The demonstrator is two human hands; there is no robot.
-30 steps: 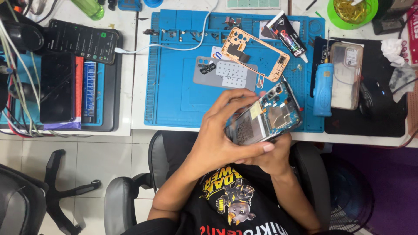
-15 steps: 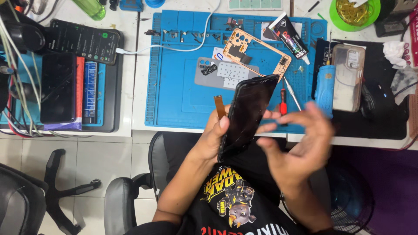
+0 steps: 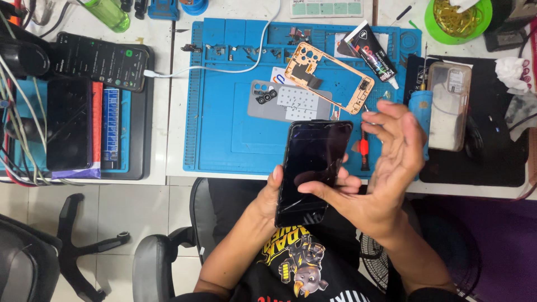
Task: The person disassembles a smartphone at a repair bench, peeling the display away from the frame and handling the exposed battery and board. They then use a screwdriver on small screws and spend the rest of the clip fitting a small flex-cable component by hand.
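Head view, looking down: two hands are at work at frame centre, in front of one white counter (image 3: pixel 173 106). The left hand (image 3: pixel 268 198) grasps one black smartphone (image 3: pixel 311 168) by its lower edge, screen up, glass cracked. The right hand (image 3: pixel 386 162) is released, palm open and fingers spread; its thumb rests on the screen.

On one blue work mat (image 3: pixel 224 128), upper centre:
- one orange phone frame (image 3: pixel 327 75);
- one grey back panel (image 3: pixel 288 102), just left of the frame;
- one black adhesive tube (image 3: pixel 372 56), upper right of the frame;
- one red-handled screwdriver (image 3: pixel 363 150), partly hidden by the right hand.

One white cable (image 3: pixel 224 68) crosses the mat's top left. At upper left lies one second phone (image 3: pixel 103 60), screen lit. At upper right sit one green bowl (image 3: pixel 456 19) and one clear phone case (image 3: pixel 449 103) on a black pad.
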